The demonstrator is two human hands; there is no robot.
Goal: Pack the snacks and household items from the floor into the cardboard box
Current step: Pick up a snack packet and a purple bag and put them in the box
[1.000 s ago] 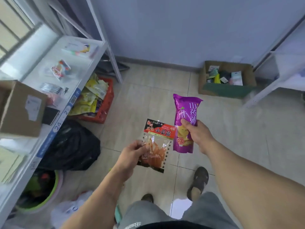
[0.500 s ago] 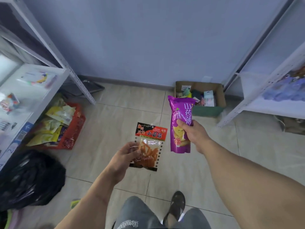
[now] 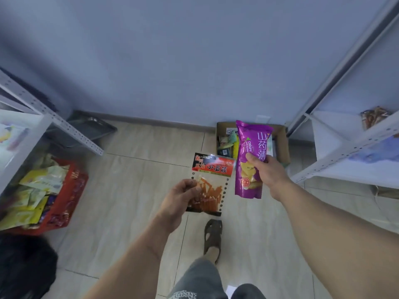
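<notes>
The right hand (image 3: 266,171) grips a purple bag (image 3: 251,160) round its middle; the left hand (image 3: 179,198) pinches a red packet (image 3: 210,184) by one edge. Both are carried in the air, short of the box (image 3: 281,145) by the wall. That edge pinch looks weak, so the packet could slip out, or a toss from here could miss the box. The box already holds several small packs. At left, a red crate (image 3: 64,203) holds yellow snack bags.
</notes>
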